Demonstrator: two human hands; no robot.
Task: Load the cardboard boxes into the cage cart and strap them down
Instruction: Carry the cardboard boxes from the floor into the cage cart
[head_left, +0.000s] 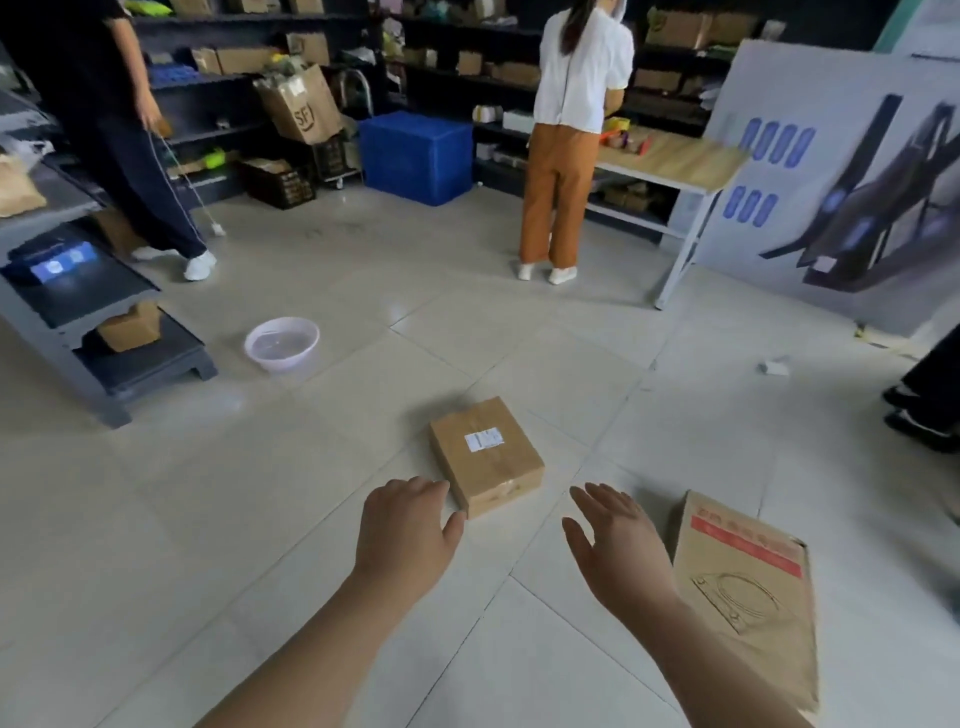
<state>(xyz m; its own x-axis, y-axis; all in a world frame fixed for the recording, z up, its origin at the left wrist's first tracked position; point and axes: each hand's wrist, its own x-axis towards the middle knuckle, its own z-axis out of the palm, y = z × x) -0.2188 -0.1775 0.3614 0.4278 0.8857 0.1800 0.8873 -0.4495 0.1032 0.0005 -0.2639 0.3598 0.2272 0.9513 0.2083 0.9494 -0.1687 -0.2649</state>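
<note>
Head cam looking down, small taped cardboard box (485, 454) sitting on the tiled floor (260, 519), left hand (408, 525) and right hand (615, 540) both spread wide and empty either side of it, flat printed carton (748, 587) just right of the right hand

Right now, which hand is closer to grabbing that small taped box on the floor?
The left hand: its open fingers nearly reach the small box's near corner. The right hand, also open, hovers farther off, between that box and the flat carton. Likely both will lift.

Flat carton (748, 597) corner cut off; label (483, 440) unreadable.
</note>
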